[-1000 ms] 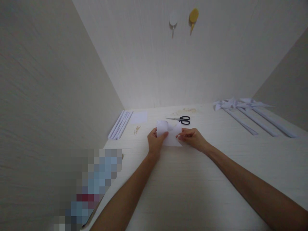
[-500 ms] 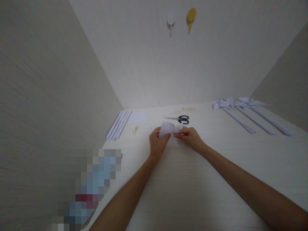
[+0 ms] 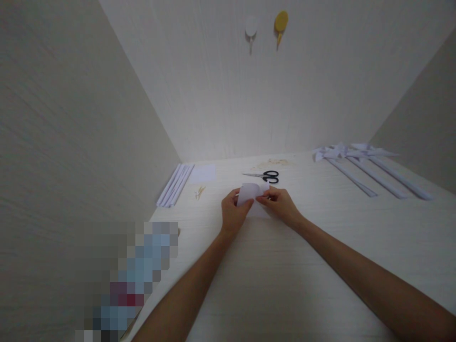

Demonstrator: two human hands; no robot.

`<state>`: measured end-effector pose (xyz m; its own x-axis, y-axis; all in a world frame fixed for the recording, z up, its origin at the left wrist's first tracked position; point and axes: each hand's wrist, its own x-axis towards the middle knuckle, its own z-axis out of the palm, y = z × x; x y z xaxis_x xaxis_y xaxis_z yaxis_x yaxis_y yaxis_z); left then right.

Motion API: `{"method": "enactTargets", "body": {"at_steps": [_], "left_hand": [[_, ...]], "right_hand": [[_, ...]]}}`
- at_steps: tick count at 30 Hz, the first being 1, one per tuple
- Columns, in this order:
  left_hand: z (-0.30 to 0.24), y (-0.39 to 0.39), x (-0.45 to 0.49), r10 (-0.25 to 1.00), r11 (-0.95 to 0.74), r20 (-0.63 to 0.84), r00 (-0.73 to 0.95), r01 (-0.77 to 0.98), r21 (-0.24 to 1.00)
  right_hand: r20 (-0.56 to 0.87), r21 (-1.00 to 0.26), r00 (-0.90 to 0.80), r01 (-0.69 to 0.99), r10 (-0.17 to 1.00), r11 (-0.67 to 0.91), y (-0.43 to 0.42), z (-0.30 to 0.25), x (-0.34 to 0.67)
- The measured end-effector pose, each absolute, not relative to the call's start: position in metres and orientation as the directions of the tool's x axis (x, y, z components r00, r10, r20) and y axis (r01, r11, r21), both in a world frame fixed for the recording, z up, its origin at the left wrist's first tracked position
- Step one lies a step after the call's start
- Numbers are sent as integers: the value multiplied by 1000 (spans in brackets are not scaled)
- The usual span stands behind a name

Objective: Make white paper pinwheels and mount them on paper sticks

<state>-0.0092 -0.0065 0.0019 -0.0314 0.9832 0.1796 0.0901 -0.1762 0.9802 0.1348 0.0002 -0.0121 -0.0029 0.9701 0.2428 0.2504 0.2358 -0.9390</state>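
A small white sheet of paper (image 3: 248,191), curled and partly folded, is held between both hands above the table. My left hand (image 3: 234,211) pinches its left side, thumb in front and fingers behind. My right hand (image 3: 281,203) grips its right side with thumb and fingertips close to the left thumb. Some of the paper hangs below the fingers. Just beyond the hands lie scissors (image 3: 265,175) with black handles, their blades pointing left.
Rolled white paper sticks (image 3: 175,186) and a flat paper sheet (image 3: 203,173) lie at left, near small tan pieces (image 3: 200,192). Paper pinwheel-like shapes on sticks (image 3: 377,178) lie at right. A white hook (image 3: 251,26) and a yellow hook (image 3: 281,21) hang on the back wall.
The paper's top has flattened and its curl looks less round. Both hands stay in nearly the same place, with the fingers shifted slightly on the paper.
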Motion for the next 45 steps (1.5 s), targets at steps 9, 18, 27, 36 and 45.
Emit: {"method": "enactTargets", "body": {"at_steps": [9, 18, 27, 36, 45], "left_hand": [[5, -5, -10, 979, -200, 202, -7, 112, 973], [-4, 2, -16, 990, -104, 93, -107, -101, 989], [1, -5, -10, 994, -74, 63, -88, -132, 988], [0, -4, -11, 998, -56, 56, -37, -9, 998], [2, -2, -11, 999, -12, 12, -32, 0, 1000]], "right_hand": [[280, -905, -47, 321, 959, 280, -1, -10, 133], [184, -981, -15, -68, 983, 182, 0, -9, 132], [93, -941, -23, -330, 995, 81, -6, -8, 122], [58, -943, -58, -331, 997, 35, -3, -8, 130], [23, -971, -92, -240, 995, 1, -2, -7, 131]]}}
